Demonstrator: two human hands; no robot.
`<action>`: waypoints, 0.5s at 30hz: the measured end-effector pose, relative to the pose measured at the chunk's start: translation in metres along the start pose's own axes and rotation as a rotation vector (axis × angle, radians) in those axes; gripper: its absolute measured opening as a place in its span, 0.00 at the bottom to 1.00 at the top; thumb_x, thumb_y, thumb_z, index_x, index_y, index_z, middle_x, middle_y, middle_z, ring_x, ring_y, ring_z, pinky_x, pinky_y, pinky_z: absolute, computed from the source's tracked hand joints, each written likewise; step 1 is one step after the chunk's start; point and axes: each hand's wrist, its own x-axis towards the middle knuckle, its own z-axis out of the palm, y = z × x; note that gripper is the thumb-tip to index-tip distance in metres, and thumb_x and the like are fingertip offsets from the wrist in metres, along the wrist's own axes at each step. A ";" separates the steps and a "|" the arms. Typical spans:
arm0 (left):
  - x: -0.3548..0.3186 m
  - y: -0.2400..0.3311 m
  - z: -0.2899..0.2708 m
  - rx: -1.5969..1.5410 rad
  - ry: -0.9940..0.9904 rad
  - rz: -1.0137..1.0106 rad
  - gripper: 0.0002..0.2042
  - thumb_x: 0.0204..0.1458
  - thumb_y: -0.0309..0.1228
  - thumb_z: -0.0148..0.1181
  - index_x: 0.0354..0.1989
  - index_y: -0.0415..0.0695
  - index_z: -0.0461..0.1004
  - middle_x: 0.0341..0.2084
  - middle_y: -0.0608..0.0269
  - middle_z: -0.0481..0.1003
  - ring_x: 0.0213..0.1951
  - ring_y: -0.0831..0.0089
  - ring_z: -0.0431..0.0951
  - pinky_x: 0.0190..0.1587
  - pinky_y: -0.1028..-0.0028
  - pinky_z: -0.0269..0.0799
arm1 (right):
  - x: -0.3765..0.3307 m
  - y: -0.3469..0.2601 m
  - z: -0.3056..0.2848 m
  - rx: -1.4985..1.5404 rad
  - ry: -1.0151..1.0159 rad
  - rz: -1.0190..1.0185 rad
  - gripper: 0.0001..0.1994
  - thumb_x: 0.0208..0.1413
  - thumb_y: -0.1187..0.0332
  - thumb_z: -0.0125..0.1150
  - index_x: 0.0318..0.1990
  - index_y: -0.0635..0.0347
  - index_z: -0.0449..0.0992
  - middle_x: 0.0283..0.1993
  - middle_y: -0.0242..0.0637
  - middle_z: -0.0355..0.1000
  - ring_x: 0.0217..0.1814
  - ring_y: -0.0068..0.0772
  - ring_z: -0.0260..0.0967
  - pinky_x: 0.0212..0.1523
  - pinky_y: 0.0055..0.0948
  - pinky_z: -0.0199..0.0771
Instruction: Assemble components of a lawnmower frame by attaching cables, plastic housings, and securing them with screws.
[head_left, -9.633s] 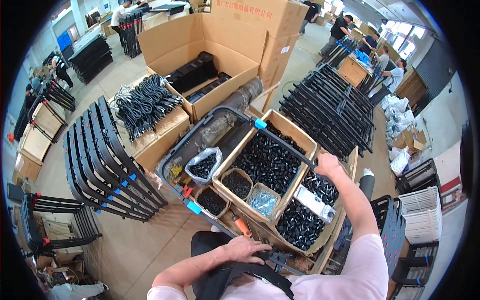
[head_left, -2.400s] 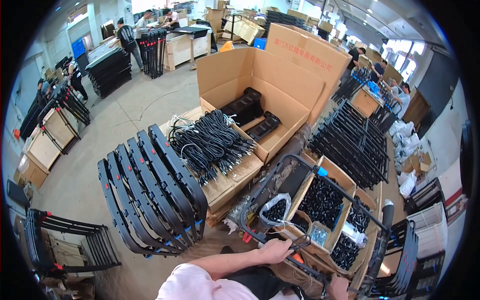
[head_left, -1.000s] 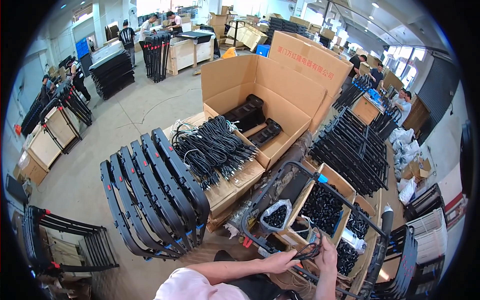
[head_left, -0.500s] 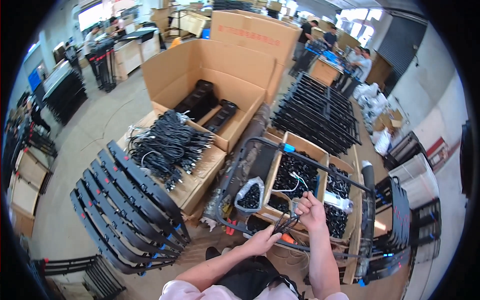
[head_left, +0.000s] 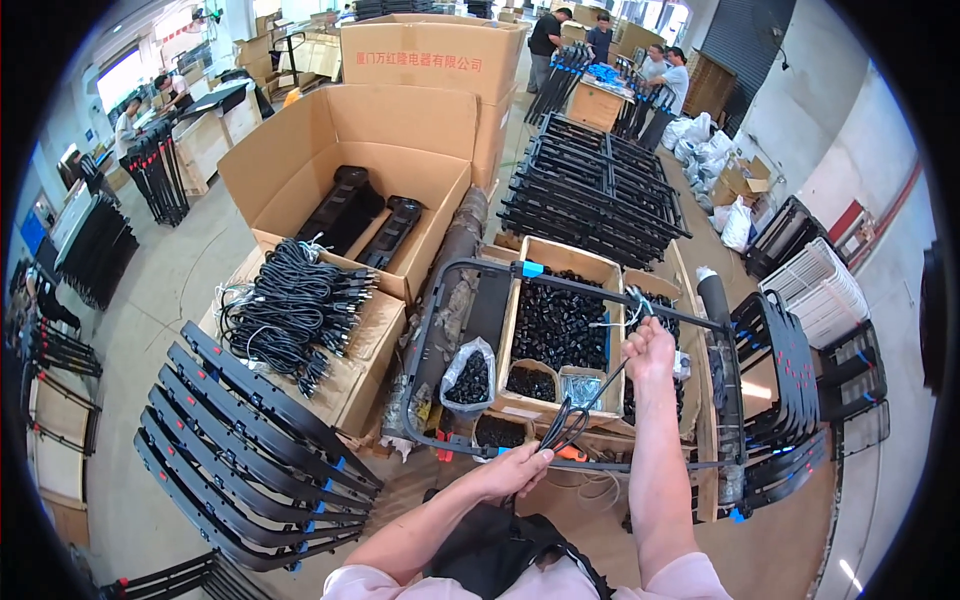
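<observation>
My left hand (head_left: 518,470) is closed on a looped black cable (head_left: 567,425), low in front of me. A stretch of this cable runs up to my right hand (head_left: 650,350), whose fingers pinch it near its end. Loose white wires (head_left: 634,308) show just beyond those fingers, beside the far bar of a black tubular frame (head_left: 600,287). The frame lies across wooden bins of small black parts (head_left: 560,325). An orange handle (head_left: 571,453) shows beside the cable loops. My fingers hide the exact grip points.
A bundle of black cables (head_left: 290,310) lies on a carton at left, before an open cardboard box (head_left: 430,170). Curved black frames (head_left: 240,430) stand at near left. A clear bag of black parts (head_left: 468,378) sits inside the tubular frame. Stacked black frames (head_left: 600,190) stand beyond the bins.
My right hand has moved up and away from my left, drawing out a length of cable to the frame's far bar. The left hand keeps its hold. The whole view has shifted.
</observation>
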 end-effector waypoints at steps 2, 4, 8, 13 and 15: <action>0.002 -0.011 0.006 0.023 0.013 -0.028 0.17 0.76 0.45 0.43 0.37 0.47 0.63 0.24 0.72 0.64 0.24 0.80 0.64 0.26 0.75 0.63 | 0.011 -0.020 -0.005 -0.014 0.042 -0.043 0.13 0.77 0.60 0.44 0.39 0.52 0.69 0.20 0.18 0.50 0.17 0.19 0.40 0.19 0.25 0.43; -0.001 -0.020 0.016 0.043 0.022 -0.057 0.17 0.76 0.45 0.43 0.37 0.47 0.63 0.25 0.72 0.64 0.24 0.81 0.64 0.26 0.75 0.62 | 0.017 -0.044 -0.017 0.057 0.060 -0.069 0.13 0.77 0.61 0.43 0.39 0.52 0.68 0.19 0.18 0.49 0.16 0.18 0.41 0.19 0.25 0.44; -0.018 -0.016 0.043 0.033 -0.023 -0.070 0.18 0.75 0.46 0.44 0.37 0.45 0.66 0.25 0.69 0.66 0.25 0.78 0.66 0.29 0.72 0.66 | 0.012 -0.094 -0.046 0.052 0.017 -0.143 0.13 0.78 0.61 0.43 0.39 0.52 0.69 0.19 0.18 0.49 0.16 0.16 0.41 0.19 0.24 0.45; -0.027 -0.045 0.061 0.600 0.047 -0.100 0.22 0.69 0.50 0.54 0.49 0.38 0.70 0.41 0.42 0.79 0.45 0.49 0.83 0.48 0.54 0.77 | -0.076 -0.090 -0.042 -0.094 -0.374 -0.005 0.13 0.77 0.57 0.49 0.42 0.53 0.72 0.21 0.17 0.49 0.18 0.15 0.44 0.21 0.23 0.48; -0.031 -0.043 0.061 0.708 0.006 -0.164 0.25 0.67 0.52 0.56 0.53 0.38 0.71 0.46 0.38 0.79 0.50 0.44 0.82 0.53 0.53 0.76 | -0.117 -0.081 -0.053 -0.078 -0.440 0.103 0.13 0.77 0.57 0.50 0.42 0.54 0.72 0.21 0.17 0.49 0.19 0.16 0.44 0.21 0.23 0.48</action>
